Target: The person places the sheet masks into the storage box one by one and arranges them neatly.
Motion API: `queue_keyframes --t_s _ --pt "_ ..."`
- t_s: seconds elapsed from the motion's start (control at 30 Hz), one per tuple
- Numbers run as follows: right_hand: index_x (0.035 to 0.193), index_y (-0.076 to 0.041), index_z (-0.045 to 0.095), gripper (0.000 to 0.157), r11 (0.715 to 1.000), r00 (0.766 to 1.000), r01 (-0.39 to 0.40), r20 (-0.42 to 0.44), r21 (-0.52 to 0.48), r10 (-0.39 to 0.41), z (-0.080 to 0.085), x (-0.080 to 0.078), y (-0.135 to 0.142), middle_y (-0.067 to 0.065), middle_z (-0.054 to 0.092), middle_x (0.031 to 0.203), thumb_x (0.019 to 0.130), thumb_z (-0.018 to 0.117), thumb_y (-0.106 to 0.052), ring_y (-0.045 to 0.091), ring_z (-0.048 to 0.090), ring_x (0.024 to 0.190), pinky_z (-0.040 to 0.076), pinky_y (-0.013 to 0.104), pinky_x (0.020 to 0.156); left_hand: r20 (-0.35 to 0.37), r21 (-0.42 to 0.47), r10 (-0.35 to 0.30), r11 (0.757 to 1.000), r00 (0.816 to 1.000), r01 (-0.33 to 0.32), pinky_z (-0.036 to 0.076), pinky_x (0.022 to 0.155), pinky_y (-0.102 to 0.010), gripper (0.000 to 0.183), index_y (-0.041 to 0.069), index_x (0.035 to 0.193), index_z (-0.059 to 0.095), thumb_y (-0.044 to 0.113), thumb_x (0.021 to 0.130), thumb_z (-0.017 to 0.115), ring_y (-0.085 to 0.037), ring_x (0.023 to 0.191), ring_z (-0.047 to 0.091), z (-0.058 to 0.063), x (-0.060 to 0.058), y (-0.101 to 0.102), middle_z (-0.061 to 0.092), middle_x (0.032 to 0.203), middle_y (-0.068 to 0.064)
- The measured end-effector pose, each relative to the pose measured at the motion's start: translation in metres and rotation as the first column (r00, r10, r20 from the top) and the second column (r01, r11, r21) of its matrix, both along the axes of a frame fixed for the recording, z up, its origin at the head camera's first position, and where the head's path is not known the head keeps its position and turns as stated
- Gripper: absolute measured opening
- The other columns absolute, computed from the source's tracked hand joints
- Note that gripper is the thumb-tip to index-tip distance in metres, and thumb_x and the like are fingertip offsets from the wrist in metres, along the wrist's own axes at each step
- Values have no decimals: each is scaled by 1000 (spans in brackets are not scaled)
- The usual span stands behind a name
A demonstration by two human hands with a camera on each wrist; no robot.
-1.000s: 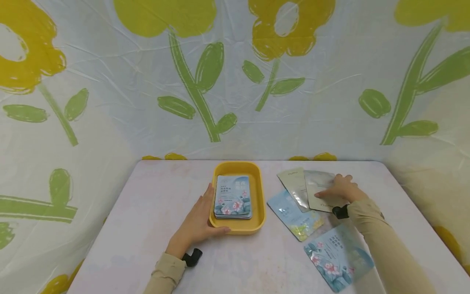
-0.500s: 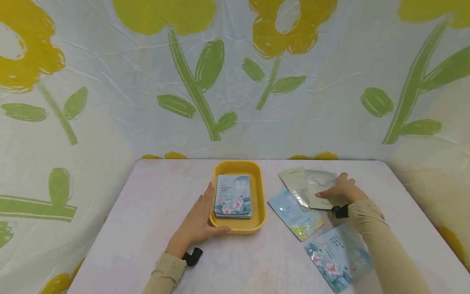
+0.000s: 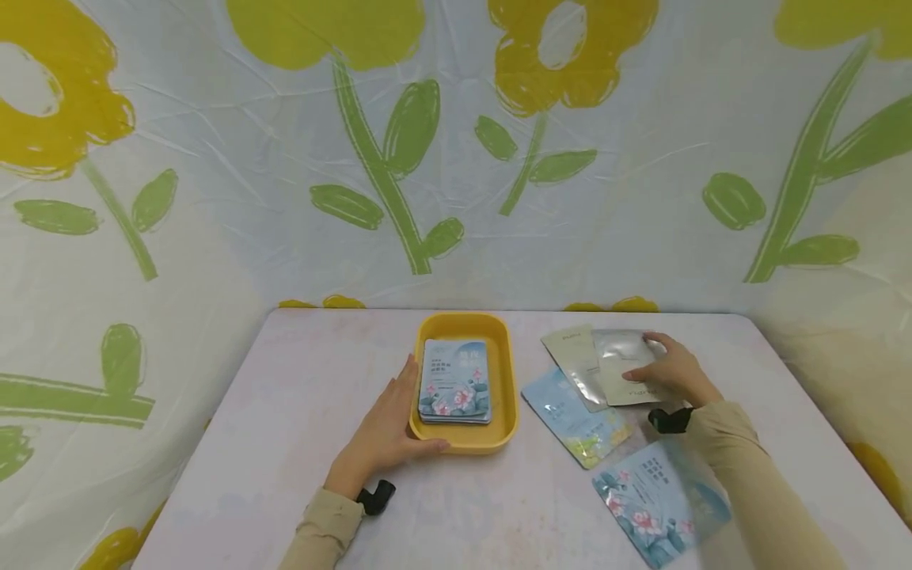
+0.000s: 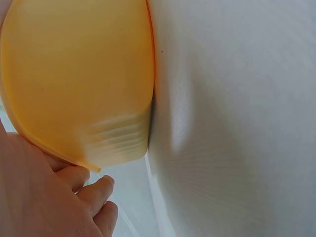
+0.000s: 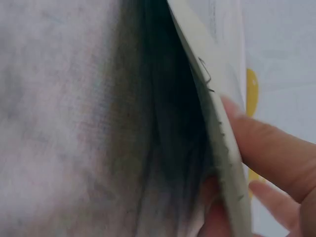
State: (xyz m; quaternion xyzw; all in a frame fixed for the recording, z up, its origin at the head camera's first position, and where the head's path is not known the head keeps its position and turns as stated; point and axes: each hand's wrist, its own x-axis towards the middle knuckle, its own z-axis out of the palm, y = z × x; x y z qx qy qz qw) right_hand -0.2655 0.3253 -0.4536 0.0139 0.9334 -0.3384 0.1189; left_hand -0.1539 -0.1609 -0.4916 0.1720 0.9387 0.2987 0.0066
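Note:
My left hand grips the near-left corner of a yellow plastic tray, thumb along the front wall and fingers along the left side. The left wrist view has the tray's outer wall close up, with fingertips bent by its rim. A stack of blue sheet mask packets with pink flowers lies in the tray. On the right, my right hand pinches a cream-and-silver sheet mask packet between thumb and fingers. Its edge stands raised off the table in the right wrist view, where the cream face shows.
Another cream-and-silver packet lies beside the held one, partly over a blue packet with yellow flowers. Nearer the front lies a blue packet with pink flowers, partly under my right forearm. A flower-printed cloth hangs behind the table.
My right hand has shifted slightly to the right, its fingers now nearer the packet's far right edge. The left hand and the tray keep their places.

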Motion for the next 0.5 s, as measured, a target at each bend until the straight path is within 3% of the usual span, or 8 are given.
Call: queue_keyframes --t_s 0.07,0.17,0.33,0.5 --pt "147 9 33 92 1000 999 -8 -49 -7 8 3 2 2 46 21 147 78 84 -25 63 21 133 24 73 107 -3 4 -4 1000 1000 4 9 124 -35 133 14 160 -6 73 71 73 -10 151 4 0 0 1 -4 167 2" --pt "141 9 44 77 1000 993 -22 -114 -17 20 6 3 5 45 27 145 80 82 -20 62 24 133 25 73 106 -8 5 0 1000 1000 0 9 124 -36 133 13 160 -5 76 71 71 -11 151 4 0 1 0 -4 167 2" --pt "138 12 46 69 999 981 -6 -192 -33 -1 13 6 6 45 33 141 81 79 -11 58 35 126 33 69 101 -13 1 1 1000 1000 -1 10 124 -36 134 14 160 -6 79 70 69 -11 151 4 -1 -1 1 -4 167 2" --pt "136 13 48 67 999 964 5 -264 -41 -16 21 10 1 45 40 136 80 79 -7 51 45 114 44 54 87 -22 -3 2 1000 1000 -2 10 124 -35 134 14 160 -6 79 70 69 -10 151 4 -3 -2 1 -4 167 3"
